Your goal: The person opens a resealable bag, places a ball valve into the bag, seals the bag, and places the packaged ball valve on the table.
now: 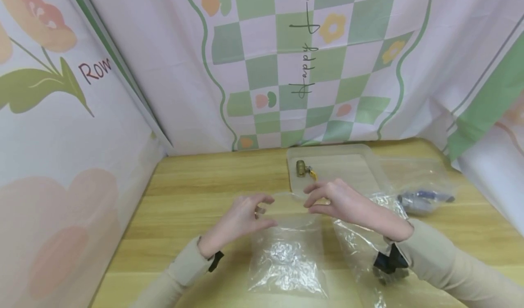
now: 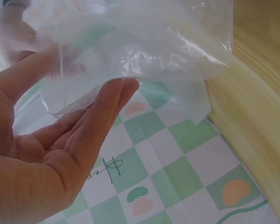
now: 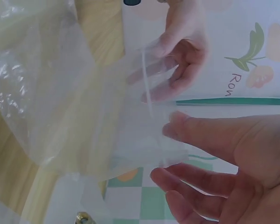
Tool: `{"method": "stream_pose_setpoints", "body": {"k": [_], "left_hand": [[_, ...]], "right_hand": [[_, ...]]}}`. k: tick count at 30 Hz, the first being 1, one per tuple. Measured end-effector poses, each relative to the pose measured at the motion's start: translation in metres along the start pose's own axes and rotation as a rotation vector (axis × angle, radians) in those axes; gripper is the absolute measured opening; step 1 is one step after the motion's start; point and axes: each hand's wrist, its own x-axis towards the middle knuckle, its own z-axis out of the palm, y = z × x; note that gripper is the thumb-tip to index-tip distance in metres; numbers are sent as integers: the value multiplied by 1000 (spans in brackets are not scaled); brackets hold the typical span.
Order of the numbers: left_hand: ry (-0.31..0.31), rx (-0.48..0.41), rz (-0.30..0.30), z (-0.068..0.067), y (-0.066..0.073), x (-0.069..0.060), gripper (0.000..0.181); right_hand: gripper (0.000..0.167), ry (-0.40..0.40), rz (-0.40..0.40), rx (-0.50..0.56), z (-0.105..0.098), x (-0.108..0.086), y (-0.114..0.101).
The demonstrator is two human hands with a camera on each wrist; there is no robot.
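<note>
A clear plastic zip bag (image 1: 286,258) hangs from its mouth between the two hands, its shiny lower part toward the person. My left hand (image 1: 247,214) holds the left side of the mouth; in the left wrist view its straight fingers (image 2: 107,100) lie under the film, the thumb on the other side. At the opposite corner, my right hand (image 1: 337,201) has thumb and fingertips at the bag's edge. Seen from the right wrist, the pale zip strip (image 3: 147,84) runs between both hands. Nothing shows inside this bag.
Behind the hands stands a shallow translucent tray (image 1: 360,151) with a small brass fitting (image 1: 300,168) bearing a yellow piece. Another clear bag (image 1: 425,199) with a blue and black item lies right. More clear plastic (image 1: 356,244) lies under the right forearm. Printed curtains enclose the wooden table (image 1: 196,176).
</note>
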Motion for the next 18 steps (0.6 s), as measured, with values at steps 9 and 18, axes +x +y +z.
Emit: {"method": "stream_pose_setpoints", "body": {"k": [9, 18], "left_hand": [[2, 1, -15, 3, -2, 0, 51], [1, -4, -20, 6, -4, 1, 49]], "right_hand": [[19, 71, 29, 36, -13, 2, 1], [28, 15, 198, 236, -20, 16, 38]]}}
